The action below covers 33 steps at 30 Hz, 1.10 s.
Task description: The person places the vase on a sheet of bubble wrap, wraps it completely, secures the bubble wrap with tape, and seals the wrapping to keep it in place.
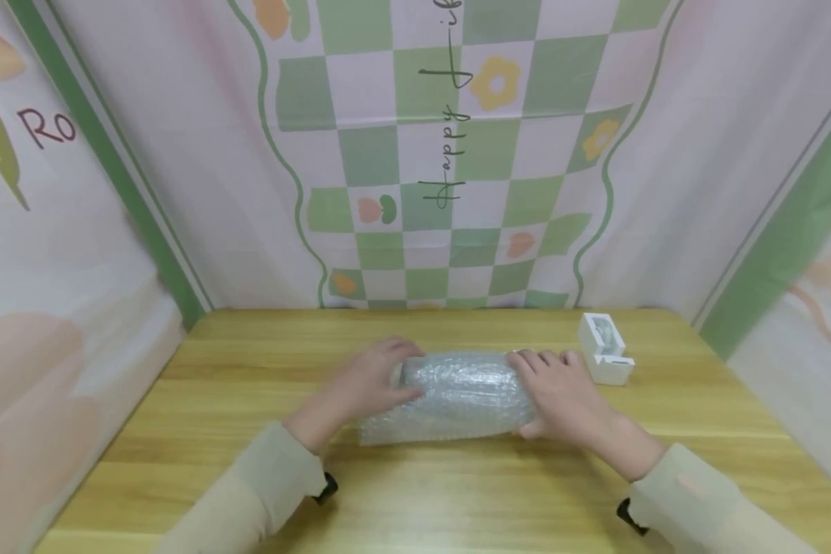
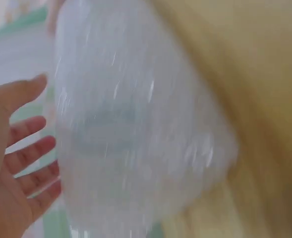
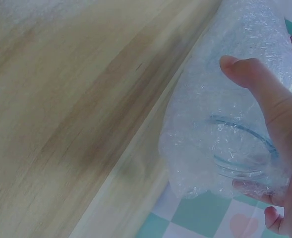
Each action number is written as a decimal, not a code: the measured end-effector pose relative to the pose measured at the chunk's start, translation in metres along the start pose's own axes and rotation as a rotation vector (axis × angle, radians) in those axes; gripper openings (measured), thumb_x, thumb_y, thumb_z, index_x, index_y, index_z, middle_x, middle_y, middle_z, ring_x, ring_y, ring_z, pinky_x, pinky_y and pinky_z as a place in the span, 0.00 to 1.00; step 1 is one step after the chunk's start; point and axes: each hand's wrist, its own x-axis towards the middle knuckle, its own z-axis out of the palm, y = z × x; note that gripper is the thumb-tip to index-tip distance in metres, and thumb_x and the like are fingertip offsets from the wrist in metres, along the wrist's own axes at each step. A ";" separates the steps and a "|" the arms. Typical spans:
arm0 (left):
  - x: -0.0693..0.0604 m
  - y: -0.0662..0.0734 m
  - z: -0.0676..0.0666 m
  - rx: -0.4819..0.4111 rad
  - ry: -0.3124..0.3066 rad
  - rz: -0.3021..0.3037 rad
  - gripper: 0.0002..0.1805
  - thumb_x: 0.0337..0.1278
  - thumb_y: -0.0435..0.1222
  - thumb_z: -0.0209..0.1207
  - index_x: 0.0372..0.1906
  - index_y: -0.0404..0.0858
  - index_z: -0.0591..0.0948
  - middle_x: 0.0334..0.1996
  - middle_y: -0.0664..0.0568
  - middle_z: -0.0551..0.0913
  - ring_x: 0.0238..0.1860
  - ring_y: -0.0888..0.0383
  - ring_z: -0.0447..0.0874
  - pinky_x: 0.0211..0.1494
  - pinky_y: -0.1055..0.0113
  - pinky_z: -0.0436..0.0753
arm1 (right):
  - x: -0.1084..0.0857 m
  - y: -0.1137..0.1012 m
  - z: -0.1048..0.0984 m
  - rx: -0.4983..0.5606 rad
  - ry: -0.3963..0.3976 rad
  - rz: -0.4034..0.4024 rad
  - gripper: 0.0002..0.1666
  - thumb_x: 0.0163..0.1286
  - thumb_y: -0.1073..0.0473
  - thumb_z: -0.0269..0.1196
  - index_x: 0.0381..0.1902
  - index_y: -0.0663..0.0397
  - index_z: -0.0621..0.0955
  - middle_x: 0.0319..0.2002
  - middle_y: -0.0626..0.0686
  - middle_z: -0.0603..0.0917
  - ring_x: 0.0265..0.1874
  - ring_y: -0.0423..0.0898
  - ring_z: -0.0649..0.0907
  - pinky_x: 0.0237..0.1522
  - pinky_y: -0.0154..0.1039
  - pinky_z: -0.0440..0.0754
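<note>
A bubble-wrapped bundle (image 1: 464, 392) lies across the middle of the wooden table. Through the wrap at one end, the right wrist view shows the curved rim (image 3: 245, 129) of something round and clear. My right hand (image 1: 561, 396) grips the bundle's right end, thumb on the near side and fingers over the far side. At the other end is my left hand (image 1: 374, 381), its thumb and fingers spread around the wrap. The left wrist view shows the left fingers (image 2: 31, 156) spread, their tips close to the wrap's edge; whether they touch it I cannot tell.
Toward the back right of the wooden table (image 1: 249, 477) stands a small white holder (image 1: 612, 371) with something clear in its upper part. A curtain (image 1: 429, 154) with green-and-white checks hangs behind the table, and printed cloth flanks both sides.
</note>
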 end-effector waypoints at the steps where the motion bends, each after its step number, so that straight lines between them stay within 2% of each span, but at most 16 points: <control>1: 0.000 0.006 0.004 0.039 -0.025 0.032 0.38 0.61 0.52 0.69 0.72 0.40 0.73 0.70 0.44 0.72 0.70 0.44 0.71 0.72 0.49 0.71 | 0.000 0.000 0.000 0.002 -0.005 0.001 0.69 0.29 0.28 0.82 0.64 0.64 0.74 0.53 0.60 0.81 0.44 0.58 0.82 0.35 0.47 0.70; 3: 0.000 0.015 0.012 0.105 -0.063 0.070 0.47 0.54 0.53 0.74 0.75 0.38 0.68 0.73 0.43 0.69 0.71 0.45 0.68 0.73 0.51 0.70 | 0.000 0.001 -0.001 0.012 -0.017 0.004 0.69 0.30 0.28 0.82 0.64 0.65 0.73 0.54 0.60 0.81 0.45 0.58 0.82 0.36 0.47 0.70; 5: 0.000 0.018 0.018 0.170 -0.086 0.073 0.55 0.47 0.53 0.78 0.77 0.37 0.64 0.74 0.42 0.66 0.73 0.45 0.66 0.74 0.53 0.68 | 0.002 0.001 0.000 0.023 -0.026 0.006 0.69 0.31 0.29 0.82 0.65 0.65 0.73 0.54 0.60 0.81 0.45 0.58 0.82 0.36 0.47 0.71; 10: 0.003 0.022 0.030 0.286 -0.127 0.012 0.65 0.40 0.55 0.80 0.80 0.38 0.56 0.76 0.40 0.62 0.74 0.44 0.63 0.74 0.49 0.68 | 0.005 0.004 0.000 0.048 -0.032 0.001 0.69 0.31 0.31 0.83 0.66 0.65 0.72 0.54 0.62 0.81 0.47 0.60 0.82 0.41 0.52 0.74; 13: 0.005 0.028 0.033 0.311 -0.154 -0.039 0.66 0.40 0.55 0.80 0.80 0.40 0.54 0.76 0.38 0.61 0.74 0.41 0.62 0.72 0.44 0.70 | 0.006 0.006 0.001 0.062 -0.028 -0.005 0.68 0.32 0.32 0.83 0.66 0.65 0.72 0.54 0.62 0.81 0.47 0.60 0.82 0.42 0.53 0.74; 16: 0.007 0.033 0.034 0.344 -0.163 -0.068 0.66 0.40 0.56 0.80 0.80 0.40 0.52 0.75 0.38 0.61 0.73 0.40 0.63 0.71 0.44 0.71 | 0.006 0.007 0.002 0.078 -0.028 -0.007 0.68 0.32 0.32 0.83 0.66 0.65 0.72 0.54 0.61 0.82 0.47 0.60 0.82 0.42 0.53 0.74; 24: 0.009 0.033 0.040 0.420 -0.143 -0.055 0.64 0.44 0.55 0.79 0.79 0.38 0.52 0.72 0.36 0.63 0.70 0.40 0.66 0.69 0.47 0.74 | 0.008 0.009 0.002 0.179 -0.051 0.023 0.67 0.33 0.35 0.83 0.67 0.65 0.72 0.55 0.61 0.82 0.51 0.60 0.81 0.47 0.54 0.73; 33: 0.013 0.029 0.041 0.462 -0.096 -0.023 0.59 0.43 0.53 0.79 0.76 0.37 0.58 0.66 0.37 0.70 0.64 0.41 0.72 0.62 0.50 0.80 | 0.008 0.010 0.004 0.209 -0.020 0.026 0.68 0.31 0.34 0.84 0.65 0.65 0.74 0.54 0.62 0.83 0.52 0.60 0.82 0.47 0.54 0.73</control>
